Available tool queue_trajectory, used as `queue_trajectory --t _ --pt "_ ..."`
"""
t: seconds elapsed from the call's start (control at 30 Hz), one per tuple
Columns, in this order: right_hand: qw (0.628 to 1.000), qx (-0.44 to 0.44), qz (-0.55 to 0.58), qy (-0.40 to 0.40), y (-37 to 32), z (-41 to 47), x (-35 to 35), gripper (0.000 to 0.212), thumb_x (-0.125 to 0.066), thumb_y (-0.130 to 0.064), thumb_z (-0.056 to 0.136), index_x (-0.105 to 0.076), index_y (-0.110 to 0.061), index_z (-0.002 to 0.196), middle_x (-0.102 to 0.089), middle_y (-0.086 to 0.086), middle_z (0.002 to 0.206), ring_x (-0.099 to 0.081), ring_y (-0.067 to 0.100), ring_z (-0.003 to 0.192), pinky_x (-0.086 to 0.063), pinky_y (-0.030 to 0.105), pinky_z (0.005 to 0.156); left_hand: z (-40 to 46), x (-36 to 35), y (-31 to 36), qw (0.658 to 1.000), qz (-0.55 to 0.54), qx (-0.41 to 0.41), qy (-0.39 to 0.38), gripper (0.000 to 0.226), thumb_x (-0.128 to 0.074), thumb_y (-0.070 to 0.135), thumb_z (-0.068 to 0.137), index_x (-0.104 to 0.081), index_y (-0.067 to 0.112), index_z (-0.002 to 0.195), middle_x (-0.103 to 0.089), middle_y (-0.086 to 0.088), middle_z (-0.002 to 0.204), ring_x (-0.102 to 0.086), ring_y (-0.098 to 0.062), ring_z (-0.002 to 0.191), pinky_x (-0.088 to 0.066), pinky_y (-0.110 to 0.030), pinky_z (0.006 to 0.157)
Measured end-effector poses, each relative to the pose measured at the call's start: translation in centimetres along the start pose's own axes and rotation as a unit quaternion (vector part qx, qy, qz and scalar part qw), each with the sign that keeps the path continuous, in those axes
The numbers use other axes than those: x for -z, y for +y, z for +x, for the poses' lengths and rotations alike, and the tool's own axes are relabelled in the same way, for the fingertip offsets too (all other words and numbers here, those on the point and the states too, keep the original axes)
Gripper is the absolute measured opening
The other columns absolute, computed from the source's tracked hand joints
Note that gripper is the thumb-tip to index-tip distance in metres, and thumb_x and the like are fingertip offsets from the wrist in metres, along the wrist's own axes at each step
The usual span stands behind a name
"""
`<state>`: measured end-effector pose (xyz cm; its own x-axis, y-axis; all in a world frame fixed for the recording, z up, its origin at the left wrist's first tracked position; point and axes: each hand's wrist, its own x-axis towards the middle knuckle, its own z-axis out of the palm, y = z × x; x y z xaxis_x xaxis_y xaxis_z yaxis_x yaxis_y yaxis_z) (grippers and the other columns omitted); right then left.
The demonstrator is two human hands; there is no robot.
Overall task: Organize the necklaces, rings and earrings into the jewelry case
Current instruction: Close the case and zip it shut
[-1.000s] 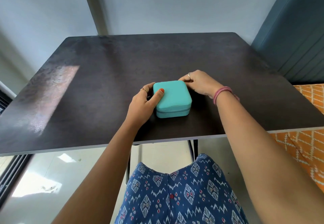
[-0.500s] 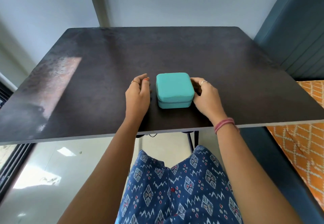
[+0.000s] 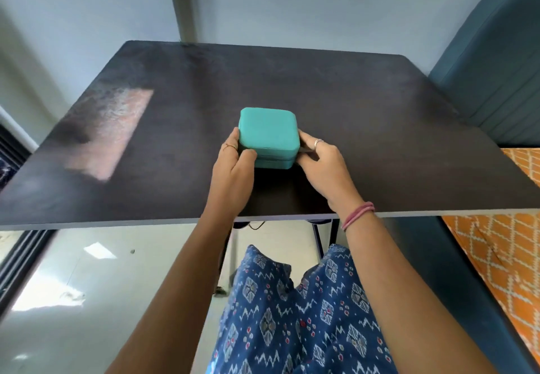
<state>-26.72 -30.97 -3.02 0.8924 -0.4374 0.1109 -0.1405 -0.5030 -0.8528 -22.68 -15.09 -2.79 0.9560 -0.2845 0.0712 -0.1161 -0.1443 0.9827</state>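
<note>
Dark brown rectangular wooden desk (image 3: 365, 110); closed teal rounded-square zippered jewelry case (image 3: 267, 132) lies on it, midway between side edges, nearer the front edge.

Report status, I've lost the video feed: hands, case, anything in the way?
Left hand grips the teal jewelry case at its left side; right hand pinches at its right edge. Case shut, on the dark table. No jewelry in sight, nothing blocking.
</note>
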Motion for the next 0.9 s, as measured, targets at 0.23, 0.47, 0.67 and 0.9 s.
queue_trajectory --t 0.23,0.47,0.67,0.9 --pt "0.994 -0.003 0.085 -0.065 -5.0 2.9 -8.0 0.052 -0.049 -0.011 0.091 -0.049 -0.033 0.139 -0.056 -0.006 0.135 -0.052 0.017 0.124 -0.043 0.039 0.106 3.5 8.4 0.2 0.993 -0.018 0.015 0.119 0.048 -0.038 0.015 0.09 -0.05 0.017 0.137 -0.055 0.003 0.131 -0.049 -0.011 0.117 -0.036 -0.021 0.095" --pt "0.982 -0.005 0.098 -0.162 -10.2 6.4 -17.6 0.057 -0.05 -0.009 0.087 -0.046 -0.025 0.142 -0.052 -0.004 0.139 -0.049 0.013 0.105 -0.042 0.037 0.105 7.0 17.8 -1.8 0.988 0.009 0.024 0.155 0.049 -0.036 0.014 0.075 -0.062 0.014 0.117 -0.068 -0.004 0.111 -0.061 -0.013 0.097 -0.047 -0.027 0.086" --pt "0.98 -0.005 0.075 -0.185 -13.2 7.2 -21.2 0.056 -0.044 -0.005 0.092 -0.04 -0.02 0.146 -0.04 0.004 0.151 -0.038 0.023 0.137 -0.029 0.029 0.113 9.3 22.1 -3.1 0.991 0.021 0.043 0.129 0.041 -0.035 0.005 0.06 -0.059 0.01 0.094 -0.048 -0.001 0.073 -0.042 -0.009 0.062 -0.037 -0.013 0.047" --pt "0.977 -0.012 0.03 -0.211 -14.5 8.4 -23.7 0.055 -0.038 -0.008 0.096 -0.031 -0.018 0.15 -0.035 0.006 0.154 -0.034 0.027 0.139 -0.027 0.031 0.114 14.0 26.8 -8.1 0.988 0.036 0.074 0.129 0.071 -0.042 0.012 0.05 -0.059 0.016 0.118 -0.053 -0.018 0.113 -0.058 -0.031 0.085 -0.051 -0.037 0.069"
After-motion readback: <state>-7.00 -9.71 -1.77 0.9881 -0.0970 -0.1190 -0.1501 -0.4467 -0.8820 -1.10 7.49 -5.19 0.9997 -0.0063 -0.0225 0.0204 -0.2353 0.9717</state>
